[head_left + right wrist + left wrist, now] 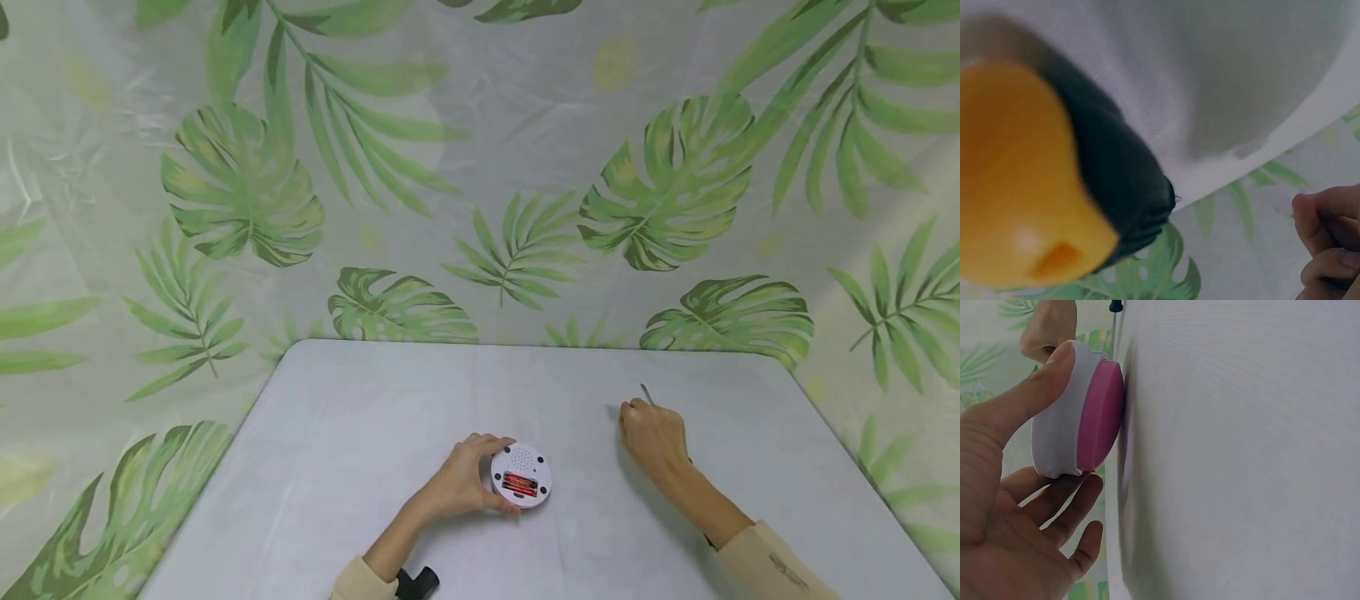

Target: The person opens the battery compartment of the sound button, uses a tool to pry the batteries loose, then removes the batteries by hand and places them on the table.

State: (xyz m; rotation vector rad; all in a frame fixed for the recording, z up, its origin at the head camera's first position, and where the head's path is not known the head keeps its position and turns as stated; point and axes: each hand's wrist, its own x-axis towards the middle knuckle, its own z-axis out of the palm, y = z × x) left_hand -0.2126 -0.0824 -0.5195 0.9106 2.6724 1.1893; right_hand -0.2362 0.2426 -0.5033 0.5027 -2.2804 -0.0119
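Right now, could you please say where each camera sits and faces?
Head: worn there, facing forward-down at the table; left hand, right hand show.
Left wrist: worn there, facing the round device; left hand close.
Right wrist: worn there, facing a blurred yellow object; right hand at edge.
Head and left wrist share device and hands.

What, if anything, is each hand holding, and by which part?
Left hand: the round white gadget, gripped by its side wall. Right hand: seemingly a thin grey rod; the hand hides where it is held.
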